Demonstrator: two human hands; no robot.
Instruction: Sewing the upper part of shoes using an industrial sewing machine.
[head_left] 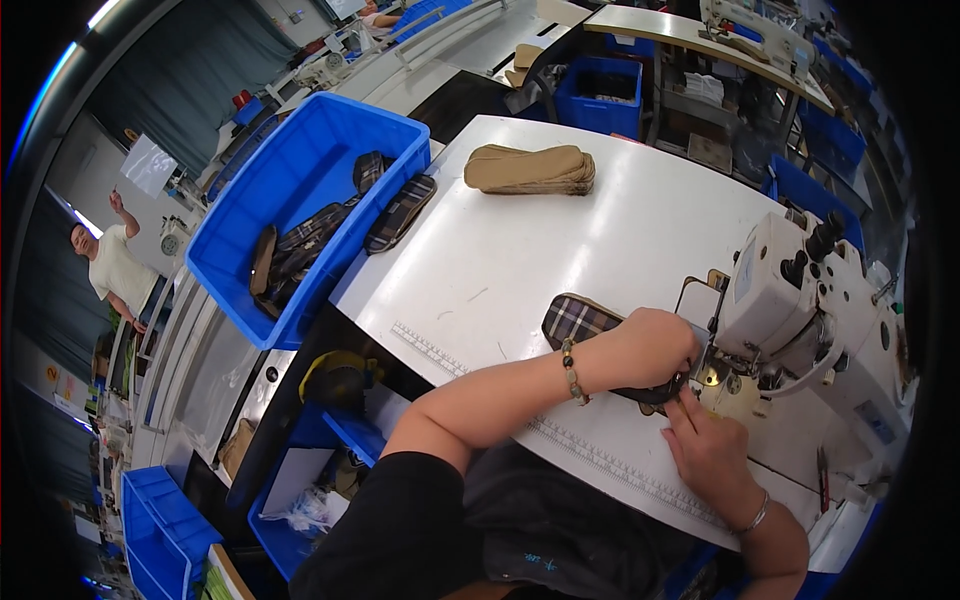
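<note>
In the head view, a plaid slipper piece (pixel 578 318) lies toward the right edge of the white sewing table (pixel 480 300), beside the sewing machine (pixel 795 290). The left hand (pixel 655 348) curls over it; the right hand (pixel 706 437) reaches fingertips to its end. Whether either pinches, I cannot tell. Brown soles (pixel 528 170) are stacked near the far-left corner.

The cloth piece (pixel 582 319) at my fingers (pixel 690 418) is plaid, dark blue crossed with pale lines, and the heaped pieces (pixel 312 232) in the bright blue bin (pixel 265 190) show dark plaid too. My table (pixel 430 285) is white, the stack of pads (pixel 525 168) tan, the sewing machine (pixel 768 285) white with black knobs (pixel 826 236). I wear a black sleeve (pixel 415 510) and a bracelet (pixel 572 372) of greenish, amber and dark beads.
</note>
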